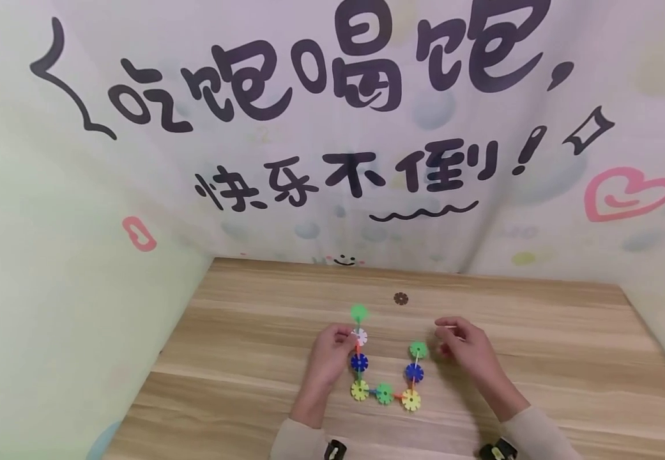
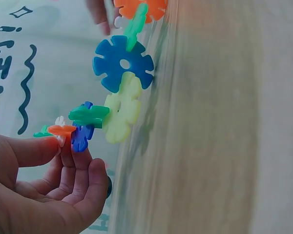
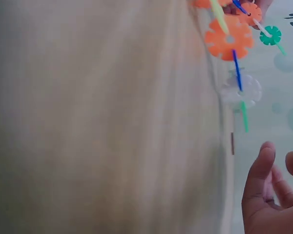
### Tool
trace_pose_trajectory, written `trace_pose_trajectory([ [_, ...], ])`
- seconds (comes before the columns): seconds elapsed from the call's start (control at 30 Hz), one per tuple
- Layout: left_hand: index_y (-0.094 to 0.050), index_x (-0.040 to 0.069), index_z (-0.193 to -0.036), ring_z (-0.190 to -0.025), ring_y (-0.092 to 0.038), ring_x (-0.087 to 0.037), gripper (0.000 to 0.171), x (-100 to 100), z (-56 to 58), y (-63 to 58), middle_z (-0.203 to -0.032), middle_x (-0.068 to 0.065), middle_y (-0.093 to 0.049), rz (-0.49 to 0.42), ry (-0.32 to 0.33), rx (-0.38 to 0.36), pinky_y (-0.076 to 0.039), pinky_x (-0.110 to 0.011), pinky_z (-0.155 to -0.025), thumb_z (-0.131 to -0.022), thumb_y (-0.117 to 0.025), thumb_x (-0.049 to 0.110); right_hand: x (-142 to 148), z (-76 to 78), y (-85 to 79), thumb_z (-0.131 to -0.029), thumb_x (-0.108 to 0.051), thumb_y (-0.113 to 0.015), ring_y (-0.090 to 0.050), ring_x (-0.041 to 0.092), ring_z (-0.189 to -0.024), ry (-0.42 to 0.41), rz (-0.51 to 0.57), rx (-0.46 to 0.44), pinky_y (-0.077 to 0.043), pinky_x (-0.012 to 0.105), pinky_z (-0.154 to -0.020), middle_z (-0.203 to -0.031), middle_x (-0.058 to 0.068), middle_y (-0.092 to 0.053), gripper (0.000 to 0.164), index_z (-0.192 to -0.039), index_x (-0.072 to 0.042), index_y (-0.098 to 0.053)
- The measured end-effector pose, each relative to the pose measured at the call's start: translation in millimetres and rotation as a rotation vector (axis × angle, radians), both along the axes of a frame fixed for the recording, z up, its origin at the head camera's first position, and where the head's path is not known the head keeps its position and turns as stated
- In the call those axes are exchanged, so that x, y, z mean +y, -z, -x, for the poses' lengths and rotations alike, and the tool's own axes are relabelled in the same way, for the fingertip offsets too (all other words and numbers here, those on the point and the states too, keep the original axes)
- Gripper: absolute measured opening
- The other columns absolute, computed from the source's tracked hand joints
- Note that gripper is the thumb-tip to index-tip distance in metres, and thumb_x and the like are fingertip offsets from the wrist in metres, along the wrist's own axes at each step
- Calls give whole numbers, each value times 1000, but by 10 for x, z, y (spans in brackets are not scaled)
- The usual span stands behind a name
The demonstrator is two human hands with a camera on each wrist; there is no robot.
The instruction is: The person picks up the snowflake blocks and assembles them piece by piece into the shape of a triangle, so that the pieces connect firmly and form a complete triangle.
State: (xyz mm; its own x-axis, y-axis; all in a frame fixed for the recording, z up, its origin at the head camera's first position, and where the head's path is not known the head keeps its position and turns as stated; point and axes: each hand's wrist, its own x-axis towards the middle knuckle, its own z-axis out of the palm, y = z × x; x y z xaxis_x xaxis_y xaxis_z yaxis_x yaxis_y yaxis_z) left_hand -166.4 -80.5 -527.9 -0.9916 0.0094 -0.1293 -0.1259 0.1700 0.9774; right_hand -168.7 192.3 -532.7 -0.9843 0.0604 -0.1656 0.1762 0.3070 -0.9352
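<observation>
A U-shaped chain of snowflake building discs (image 1: 384,393) is slotted together from yellow, green, blue, orange and white pieces. My left hand (image 1: 325,355) pinches its left arm at a white disc (image 1: 359,337), just below the green end disc (image 1: 359,312). In the left wrist view the thumb and fingertips of the left hand (image 2: 49,185) meet at that white piece. To the right of the chain, my right hand (image 1: 470,348) hovers with loosely bent fingers and nothing between them. The nearest piece to it is the green disc (image 1: 418,349) ending the right arm.
A lone brown snowflake disc (image 1: 401,298) lies on the wooden table (image 1: 240,332) beyond the chain. Behind the table's far edge hangs a white cloth (image 1: 286,230) with large dark lettering. A pale wall (image 1: 50,287) stands at the left.
</observation>
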Motion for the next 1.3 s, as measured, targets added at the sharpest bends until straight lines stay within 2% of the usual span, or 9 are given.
trace_pose_trajectory([
  [0.17, -63, -2, -104, -82, -61, -19, 10, -16, 5, 7, -92, -10, -63, -9, -6, -3, -55, -31, -72, -96, -62, 4, -13, -64, 127, -103, -22, -58, -66, 21, -77, -11, 90, -132, -59, 32, -66, -102, 15, -67, 39, -127, 8, -59],
  [0.33, -62, -1, -106, -83, -61, -20, 10, -18, -23, 14, -93, -9, -63, -17, 7, -29, -55, -34, -74, -97, -61, 4, -66, -126, 204, -101, -14, -59, -66, 21, -71, -29, 116, -166, -59, 31, -61, -93, 14, -68, 30, -118, 10, -64],
  [0.67, -62, -2, -106, -86, -61, -20, 11, -7, 2, 7, -96, -10, -63, -25, 26, -17, -55, -33, -75, -98, -60, 6, -112, -136, 207, -99, -5, -57, -64, 18, -66, -34, 162, -153, -58, 27, -58, -89, 14, -70, 22, -110, 12, -64],
  [1.0, -63, -4, -107, -87, -62, -20, 13, 3, -18, 14, -96, -10, -64, -39, 25, -10, -56, -34, -78, -96, -61, 2, -129, -165, 223, -100, -7, -58, -64, 19, -69, -51, 172, -137, -58, 28, -59, -89, 13, -70, 20, -109, 10, -64],
  [1.3, -64, -7, -115, -89, -64, -22, 20, 12, -3, 17, -99, -14, -65, -82, 46, 11, -57, -35, -81, -97, -59, 2, -122, -166, 153, -100, -8, -57, -64, 19, -71, -58, 175, -113, -58, 29, -60, -92, 14, -69, 20, -111, 9, -62],
])
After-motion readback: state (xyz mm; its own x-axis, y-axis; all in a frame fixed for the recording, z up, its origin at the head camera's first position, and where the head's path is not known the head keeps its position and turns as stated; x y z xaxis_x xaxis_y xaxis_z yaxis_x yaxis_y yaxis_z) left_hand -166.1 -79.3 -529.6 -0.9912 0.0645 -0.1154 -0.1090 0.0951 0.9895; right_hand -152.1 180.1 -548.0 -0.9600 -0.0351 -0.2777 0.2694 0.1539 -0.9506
